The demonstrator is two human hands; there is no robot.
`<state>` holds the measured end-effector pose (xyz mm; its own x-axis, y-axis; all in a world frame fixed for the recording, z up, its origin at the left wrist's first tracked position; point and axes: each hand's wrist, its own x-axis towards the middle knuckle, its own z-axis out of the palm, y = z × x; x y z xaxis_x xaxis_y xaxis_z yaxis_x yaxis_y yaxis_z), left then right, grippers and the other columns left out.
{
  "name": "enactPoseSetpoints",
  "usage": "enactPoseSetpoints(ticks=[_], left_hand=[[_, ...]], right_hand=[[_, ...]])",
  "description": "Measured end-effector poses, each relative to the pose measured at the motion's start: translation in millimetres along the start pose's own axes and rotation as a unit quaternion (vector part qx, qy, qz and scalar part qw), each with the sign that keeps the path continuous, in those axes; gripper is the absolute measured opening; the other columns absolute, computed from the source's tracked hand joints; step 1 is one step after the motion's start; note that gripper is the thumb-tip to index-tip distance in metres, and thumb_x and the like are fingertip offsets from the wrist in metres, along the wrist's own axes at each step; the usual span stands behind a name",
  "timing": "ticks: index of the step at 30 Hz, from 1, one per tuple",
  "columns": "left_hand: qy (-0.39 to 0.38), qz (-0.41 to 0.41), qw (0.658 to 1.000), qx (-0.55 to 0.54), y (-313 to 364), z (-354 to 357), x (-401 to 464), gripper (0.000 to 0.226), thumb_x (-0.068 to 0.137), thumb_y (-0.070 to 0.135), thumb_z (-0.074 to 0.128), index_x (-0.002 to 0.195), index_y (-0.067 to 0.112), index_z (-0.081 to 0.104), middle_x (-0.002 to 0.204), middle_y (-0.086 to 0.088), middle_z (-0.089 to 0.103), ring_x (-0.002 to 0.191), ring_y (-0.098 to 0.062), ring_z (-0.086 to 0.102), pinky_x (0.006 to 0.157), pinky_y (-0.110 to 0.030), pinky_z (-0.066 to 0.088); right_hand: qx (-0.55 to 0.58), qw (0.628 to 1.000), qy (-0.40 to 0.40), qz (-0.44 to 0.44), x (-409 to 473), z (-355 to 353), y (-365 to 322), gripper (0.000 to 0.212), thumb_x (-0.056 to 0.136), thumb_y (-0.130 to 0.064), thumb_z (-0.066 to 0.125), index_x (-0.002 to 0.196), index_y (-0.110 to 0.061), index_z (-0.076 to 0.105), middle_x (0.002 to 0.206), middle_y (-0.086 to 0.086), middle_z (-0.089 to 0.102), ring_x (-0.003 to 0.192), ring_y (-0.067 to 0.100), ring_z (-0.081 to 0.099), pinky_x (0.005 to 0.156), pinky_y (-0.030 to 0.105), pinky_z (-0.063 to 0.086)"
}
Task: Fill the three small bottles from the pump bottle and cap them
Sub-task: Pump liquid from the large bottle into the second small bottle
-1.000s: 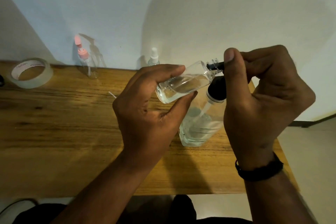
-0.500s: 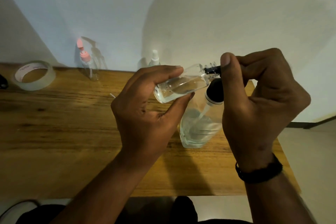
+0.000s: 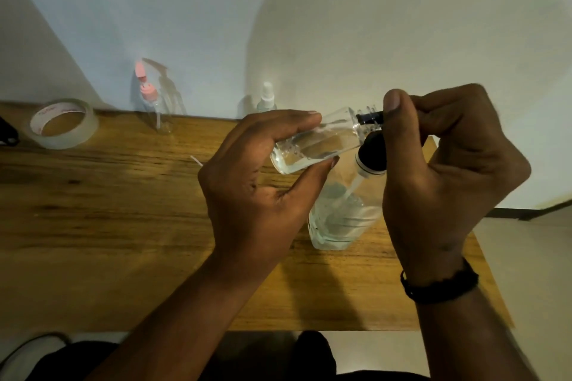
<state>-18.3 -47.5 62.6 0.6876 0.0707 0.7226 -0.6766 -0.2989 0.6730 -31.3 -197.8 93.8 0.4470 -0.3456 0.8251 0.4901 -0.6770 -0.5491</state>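
Note:
My left hand (image 3: 257,182) holds a small clear bottle (image 3: 318,144) tilted on its side, partly filled with clear liquid, its open neck pointing right. My right hand (image 3: 445,170) is curled over the black pump head (image 3: 370,119) of the large clear pump bottle (image 3: 339,213), whose black nozzle sits in the small bottle's neck. The pump bottle stands on the wooden table (image 3: 123,226) below both hands. A small bottle with a pink pump top (image 3: 154,102) and one with a white spray top (image 3: 266,99) stand at the back by the wall.
A roll of clear tape (image 3: 63,124) lies at the back left. A thin white stick (image 3: 196,160) lies on the table left of my left hand. A dark object (image 3: 7,133) pokes in at the left edge. The table's right edge is just past my right wrist.
Both hands and the small bottle stay together at the pump nozzle, shifting only slightly. The view has drifted a little.

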Motion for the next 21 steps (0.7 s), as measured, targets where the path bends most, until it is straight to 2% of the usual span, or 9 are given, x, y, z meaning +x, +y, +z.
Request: enactPoseSetpoints(ticks=[5,10,16,21], left_hand=[[0.002,-0.003,1.0,0.012,0.1,0.0,-0.2,0.037,0.082,0.011,0.092,0.112,-0.001,0.074,0.112,-0.003,0.073,0.108,-0.013,0.073,0.093,-0.02,0.056],[0.004,0.0,1.0,0.001,2.6,-0.1,0.2,0.037,0.082,0.01,0.092,0.113,0.0,0.073,0.113,-0.003,0.073,0.108,-0.015,0.073,0.092,-0.026,0.058],[0.0,-0.012,1.0,0.009,1.8,-0.1,-1.3,0.037,0.082,0.013,0.091,0.113,0.001,0.074,0.113,-0.001,0.072,0.108,-0.01,0.072,0.092,-0.019,0.055],[0.0,-0.002,1.0,0.006,1.9,-1.9,0.7,0.037,0.084,0.013,0.091,0.113,0.0,0.074,0.114,-0.003,0.073,0.109,-0.013,0.072,0.093,-0.023,0.057]], right_hand=[[-0.004,1.0,-0.013,0.001,1.6,-1.6,0.1,0.026,0.096,0.002,0.07,0.072,-0.004,0.064,0.069,0.007,0.06,0.065,0.028,0.059,0.065,0.027,0.044],[-0.006,1.0,-0.009,-0.02,6.7,-3.7,-6.3,0.025,0.097,0.001,0.07,0.077,-0.013,0.061,0.07,-0.001,0.057,0.067,0.023,0.059,0.067,0.025,0.043],[0.004,1.0,-0.012,0.011,0.4,-0.7,-0.1,0.027,0.096,0.001,0.07,0.07,-0.002,0.063,0.069,0.008,0.06,0.067,0.024,0.061,0.066,0.027,0.046],[-0.005,1.0,-0.018,0.008,5.1,-3.9,-4.0,0.028,0.096,0.001,0.071,0.068,0.0,0.064,0.065,0.013,0.061,0.064,0.029,0.06,0.064,0.028,0.045]])
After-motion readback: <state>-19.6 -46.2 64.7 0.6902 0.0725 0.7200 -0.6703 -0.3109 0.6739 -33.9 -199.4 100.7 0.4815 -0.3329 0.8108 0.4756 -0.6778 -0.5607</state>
